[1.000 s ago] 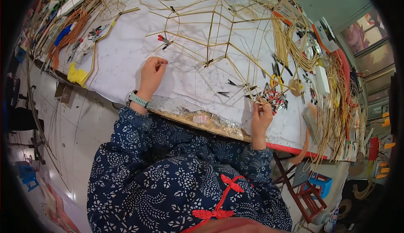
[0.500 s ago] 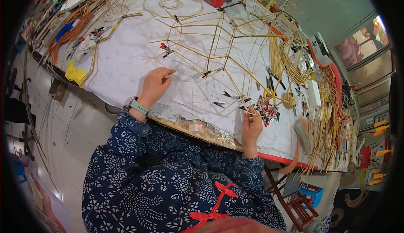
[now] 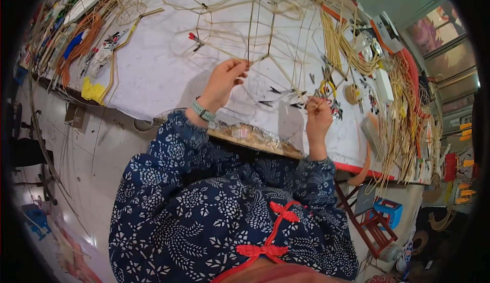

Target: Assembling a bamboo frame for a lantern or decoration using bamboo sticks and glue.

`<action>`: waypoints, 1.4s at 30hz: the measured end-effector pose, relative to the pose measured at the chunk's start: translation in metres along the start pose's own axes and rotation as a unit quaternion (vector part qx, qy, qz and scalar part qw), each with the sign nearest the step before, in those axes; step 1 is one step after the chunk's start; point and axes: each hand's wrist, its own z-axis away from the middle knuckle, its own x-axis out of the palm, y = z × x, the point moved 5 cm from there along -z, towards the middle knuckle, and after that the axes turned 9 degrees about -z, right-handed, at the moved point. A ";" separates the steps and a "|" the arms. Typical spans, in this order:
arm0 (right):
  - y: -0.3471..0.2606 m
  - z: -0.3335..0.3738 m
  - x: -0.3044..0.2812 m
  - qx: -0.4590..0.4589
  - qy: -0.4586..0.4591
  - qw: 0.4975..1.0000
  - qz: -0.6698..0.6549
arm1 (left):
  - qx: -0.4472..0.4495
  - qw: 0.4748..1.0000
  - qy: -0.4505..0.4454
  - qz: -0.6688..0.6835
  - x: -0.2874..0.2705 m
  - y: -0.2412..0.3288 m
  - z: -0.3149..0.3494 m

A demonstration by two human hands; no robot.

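Observation:
An open frame of thin bamboo strips (image 3: 250, 27) stands over the white-covered table. My left hand (image 3: 220, 86), with a watch on its wrist, is closed, its fingertips pinching the frame at a near corner. On the right, my right hand (image 3: 319, 118) is also closed, its thumb and fingers pressed around a thin bamboo strip (image 3: 284, 73) near its end. A red-and-black clip (image 3: 194, 40) grips the frame's left side. Loose black clips (image 3: 265, 103) lie between my hands. Beyond my right fingertips is a partly hidden pile of red and black clips (image 3: 337, 112).
A roll of tape (image 3: 352, 94) and a white block (image 3: 384, 85) sit to the right. Bundled bamboo strips (image 3: 334, 40) lie behind them. At the left are a yellow cloth (image 3: 94, 90) and orange strips (image 3: 88, 43). The table's front edge (image 3: 255, 140) runs below my hands.
My left hand has moved right and up, from free of the frame to pinching its corner. My right hand has shifted slightly up and right. The whole view has tilted a little.

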 end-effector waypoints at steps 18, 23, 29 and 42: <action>-0.088 -0.066 -0.063 -0.084 0.052 0.991 -0.095 | 0.122 0.989 -0.075 -0.047 0.040 0.082 0.015; -0.082 -0.066 -0.072 -0.051 0.063 0.993 -0.087 | 0.103 0.989 -0.068 -0.078 0.050 0.082 0.022; -0.080 -0.060 -0.075 -0.076 0.082 0.987 -0.112 | 0.124 0.987 -0.082 -0.065 0.057 0.089 0.023; -0.083 -0.067 -0.072 -0.028 0.071 0.984 -0.161 | 0.206 0.968 -0.050 -0.133 0.053 0.090 0.020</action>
